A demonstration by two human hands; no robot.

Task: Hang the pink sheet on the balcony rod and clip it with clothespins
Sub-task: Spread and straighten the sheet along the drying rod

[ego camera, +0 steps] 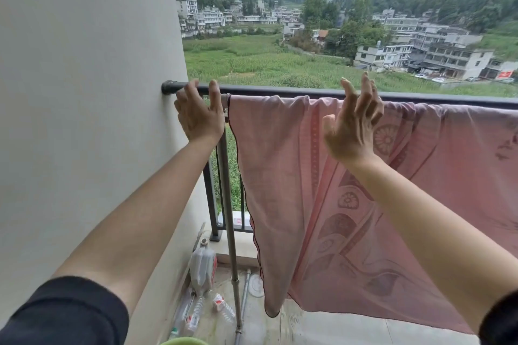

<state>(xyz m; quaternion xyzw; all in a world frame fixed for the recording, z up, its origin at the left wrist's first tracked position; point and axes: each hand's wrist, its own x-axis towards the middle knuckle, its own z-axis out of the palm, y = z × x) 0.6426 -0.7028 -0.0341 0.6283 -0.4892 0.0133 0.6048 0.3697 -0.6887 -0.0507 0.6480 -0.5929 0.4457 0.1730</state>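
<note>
Seen from the head camera, the pink sheet (308, 190) is already hanging along the balcony edge. Its top fold is lying just under the black handrail (280, 90) and its left hem is dropping beside the silver pole (228, 190). The fold is hiding whatever is carrying it, so I cannot tell whether that is the handrail itself or a bar joined to the pole.

The left hand (197, 115) is reaching up near the handrail's wall end. Its fingers are straight and apart and are holding nothing, with the tips overlapping the rail and the sheet's corner just beside it. The right hand (353, 126) is hovering in front of the sheet with its fingers spread and loose, also gripping nothing. Both hands are probably letting the cloth settle, or getting ready to smooth it towards the corner. No clothespin is showing anywhere, so the clipping step looks not yet started.

A pale plastered wall (84, 92) is closing off the left side. On the balcony floor (336, 328), a plastic jug (201, 269) and some clear bottles (196, 314) are lying in the corner. A green rim (183, 341) is peeking in at the bottom edge. Beyond the rail, green fields, houses and wooded hills are stretching away under an overcast sky.
</note>
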